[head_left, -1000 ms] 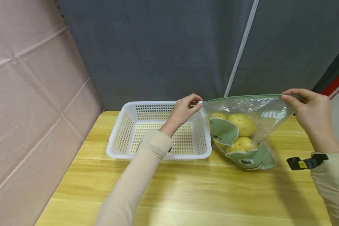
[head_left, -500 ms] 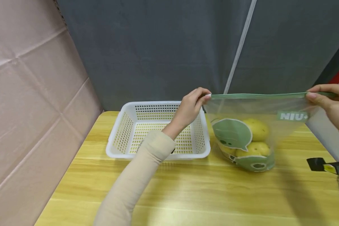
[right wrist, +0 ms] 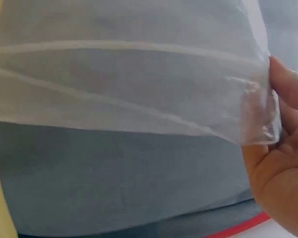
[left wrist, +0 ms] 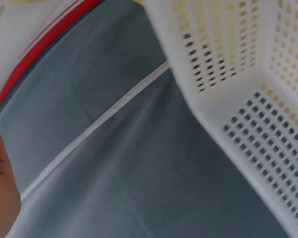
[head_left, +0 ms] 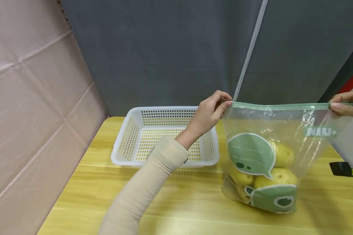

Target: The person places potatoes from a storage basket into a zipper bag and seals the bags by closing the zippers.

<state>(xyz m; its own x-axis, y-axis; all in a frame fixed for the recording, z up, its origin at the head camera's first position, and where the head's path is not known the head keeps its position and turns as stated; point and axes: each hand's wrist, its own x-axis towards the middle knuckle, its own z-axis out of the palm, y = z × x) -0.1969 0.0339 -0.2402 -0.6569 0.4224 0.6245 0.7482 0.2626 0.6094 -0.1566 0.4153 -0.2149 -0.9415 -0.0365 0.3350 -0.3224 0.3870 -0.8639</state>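
Observation:
A clear zip bag (head_left: pixel 253 124) with green cartoon prints and a green zip strip along its top hangs upright between my hands. Several yellow potatoes (head_left: pixel 277 178) lie in its lower part, partly hidden by the prints. My left hand (head_left: pixel 209 112) pinches the top left corner of the bag between thumb and fingers. At the top right corner my right hand (head_left: pixel 351 104) pinches the zip strip, its wrist cut off by the frame edge. In the right wrist view the bag's clear film spreads out from the right hand (right wrist: pixel 283 153).
A white perforated plastic basket (head_left: pixel 120 148) stands on the wooden table (head_left: pixel 176 209) left of the bag, with my left forearm crossing over it. Behind the table hangs a grey curtain (head_left: pixel 164 52); a pink cloth-covered wall (head_left: pixel 32 124) is on the left.
Both hands have moved to the right with the bag, and its top edge is stretched straight. The bag has come nearer and its print now faces me. The basket has stayed in place.

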